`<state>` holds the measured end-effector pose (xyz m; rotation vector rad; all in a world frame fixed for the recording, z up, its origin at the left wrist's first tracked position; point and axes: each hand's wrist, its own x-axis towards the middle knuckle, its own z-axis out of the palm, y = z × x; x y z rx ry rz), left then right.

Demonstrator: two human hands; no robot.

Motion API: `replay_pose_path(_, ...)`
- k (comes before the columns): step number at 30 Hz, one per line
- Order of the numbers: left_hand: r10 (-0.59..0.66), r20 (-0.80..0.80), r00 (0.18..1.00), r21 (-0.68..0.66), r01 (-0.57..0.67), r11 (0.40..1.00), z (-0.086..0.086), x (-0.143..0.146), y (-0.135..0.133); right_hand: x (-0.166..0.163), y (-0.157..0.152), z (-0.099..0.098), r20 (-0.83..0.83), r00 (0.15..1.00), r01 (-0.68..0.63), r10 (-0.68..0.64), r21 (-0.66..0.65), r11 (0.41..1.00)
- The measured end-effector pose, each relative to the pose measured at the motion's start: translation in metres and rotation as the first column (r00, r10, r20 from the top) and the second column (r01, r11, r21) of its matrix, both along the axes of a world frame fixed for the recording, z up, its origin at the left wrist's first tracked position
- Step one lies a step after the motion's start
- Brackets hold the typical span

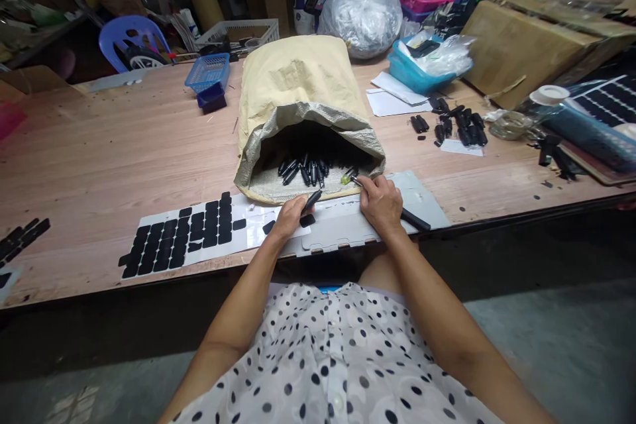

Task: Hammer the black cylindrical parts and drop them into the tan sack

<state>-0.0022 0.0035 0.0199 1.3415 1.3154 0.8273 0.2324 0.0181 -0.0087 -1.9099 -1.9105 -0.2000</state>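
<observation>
My left hand point(289, 217) is closed on a small black plastic part point(312, 200) with a pointed end, just in front of the sack's mouth. My right hand point(381, 205) grips a small hammer point(415, 219); its black handle points right and its yellow-green head rests near the sack's lip. The beige woven sack point(303, 73) lies with its mouth facing me, and several similar black parts point(307, 169) are heaped inside. Under both hands is a flat grey cardboard sheet point(342, 225). Black rounded stickers point(169, 238) on a white backing sheet lie left of my left hand.
Loose black parts point(467, 126) lie to the right, by a large cardboard box point(531, 46). A turquoise basket point(422, 73) holds plastic bags. Behind left stand a blue basket point(209, 70) and a dark blue tray point(212, 98). The table's front edge runs close to my body.
</observation>
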Motion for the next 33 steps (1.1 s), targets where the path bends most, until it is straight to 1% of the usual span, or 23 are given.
replay_pose_path(4, 0.008, 0.012, 1.000, 0.021, -0.008, 1.000, -0.002, 0.002, 0.003, -0.001, 0.000, 0.002, -0.004, 1.000, 0.003, -0.003, -0.007, 1.000)
replay_pose_path(6, -0.008, -0.027, 1.000, 0.066, 0.009, 0.998, 0.003, 0.002, 0.000, -0.001, 0.000, 0.002, -0.004, 1.000, 0.001, -0.001, -0.008, 1.000)
replay_pose_path(7, -0.032, -0.060, 0.998, 0.100, 0.038, 0.994, 0.008, 0.002, -0.004, -0.001, 0.000, 0.003, -0.002, 1.000, 0.000, 0.000, -0.011, 1.000)
replay_pose_path(9, -0.135, -0.125, 0.983, 0.151, 0.153, 0.977, 0.019, 0.001, -0.019, -0.001, 0.000, 0.004, 0.002, 1.000, -0.002, 0.002, -0.027, 1.000)
replay_pose_path(10, -0.214, -0.142, 0.966, 0.150, 0.235, 0.960, 0.025, 0.001, -0.030, -0.001, 0.000, 0.004, 0.004, 1.000, -0.002, 0.002, -0.036, 0.999)
replay_pose_path(12, -0.405, -0.122, 0.906, 0.081, 0.415, 0.906, 0.033, 0.002, -0.055, -0.001, -0.001, 0.005, 0.008, 1.000, -0.001, 0.001, -0.049, 0.999)
replay_pose_path(14, -0.559, -0.087, 0.824, -0.014, 0.561, 0.828, 0.033, 0.005, -0.079, -0.001, -0.001, 0.005, 0.007, 1.000, 0.001, -0.001, -0.051, 0.999)
replay_pose_path(15, -0.600, -0.086, 0.795, -0.052, 0.598, 0.800, 0.028, 0.007, -0.088, -0.001, -0.001, 0.005, 0.004, 1.000, 0.003, -0.002, -0.049, 0.999)
replay_pose_path(16, -0.613, -0.100, 0.783, -0.085, 0.608, 0.790, 0.021, 0.009, -0.096, -0.002, -0.001, 0.005, 0.000, 1.000, 0.003, -0.003, -0.046, 0.999)
replay_pose_path(17, -0.601, -0.125, 0.789, -0.114, 0.591, 0.799, 0.011, 0.011, -0.101, -0.002, -0.001, 0.005, -0.005, 1.000, 0.001, -0.002, -0.043, 0.999)
replay_pose_path(18, -0.569, -0.165, 0.806, -0.144, 0.551, 0.822, 0.000, 0.013, -0.105, -0.002, -0.001, 0.005, -0.010, 1.000, -0.001, 0.001, -0.039, 0.999)
replay_pose_path(20, -0.481, -0.269, 0.834, -0.200, 0.440, 0.875, -0.022, 0.017, -0.108, -0.002, -0.001, 0.004, -0.019, 1.000, -0.004, 0.003, -0.031, 1.000)
replay_pose_path(21, -0.443, -0.322, 0.837, -0.214, 0.391, 0.895, -0.030, 0.018, -0.108, -0.002, -0.001, 0.004, -0.022, 1.000, -0.004, 0.004, -0.027, 1.000)
replay_pose_path(22, -0.413, -0.370, 0.832, -0.219, 0.353, 0.909, -0.035, 0.019, -0.108, -0.001, -0.001, 0.003, -0.024, 1.000, -0.004, 0.004, -0.025, 1.000)
replay_pose_path(23, -0.396, -0.405, 0.824, -0.212, 0.337, 0.917, -0.036, 0.019, -0.107, -0.001, -0.001, 0.003, -0.024, 1.000, -0.006, 0.005, -0.024, 1.000)
replay_pose_path(24, -0.403, -0.417, 0.815, -0.197, 0.353, 0.915, -0.033, 0.019, -0.107, -0.001, -0.001, 0.002, -0.024, 1.000, -0.008, 0.008, -0.024, 1.000)
replay_pose_path(25, -0.438, -0.400, 0.805, -0.178, 0.400, 0.899, -0.026, 0.018, -0.105, -0.001, -0.001, 0.002, -0.024, 1.000, -0.011, 0.011, -0.023, 1.000)
replay_pose_path(28, -0.611, -0.219, 0.761, -0.115, 0.602, 0.790, 0.008, 0.011, -0.090, -0.002, -0.002, 0.002, -0.023, 1.000, -0.009, 0.008, -0.024, 1.000)
replay_pose_path(29, -0.626, -0.159, 0.764, -0.090, 0.620, 0.780, 0.020, 0.007, -0.079, -0.002, -0.002, 0.002, -0.021, 1.000, -0.005, 0.004, -0.026, 1.000)
replay_pose_path(30, -0.565, -0.147, 0.812, -0.054, 0.564, 0.824, 0.030, 0.002, -0.065, -0.002, -0.002, 0.003, -0.019, 1.000, -0.001, 0.000, -0.030, 1.000)
replay_pose_path(31, -0.455, -0.191, 0.870, -0.005, 0.463, 0.886, 0.038, -0.003, -0.049, -0.002, -0.002, 0.003, -0.018, 1.000, 0.001, -0.002, -0.035, 0.999)
replay_pose_path(32, -0.280, -0.270, 0.921, 0.067, 0.308, 0.949, 0.042, -0.009, -0.030, -0.002, -0.001, 0.003, -0.017, 1.000, 0.001, -0.002, -0.038, 0.999)
replay_pose_path(33, -0.090, -0.350, 0.933, 0.150, 0.150, 0.977, 0.043, -0.014, -0.010, -0.002, -0.001, 0.003, -0.017, 1.000, -0.001, 0.001, -0.039, 0.999)
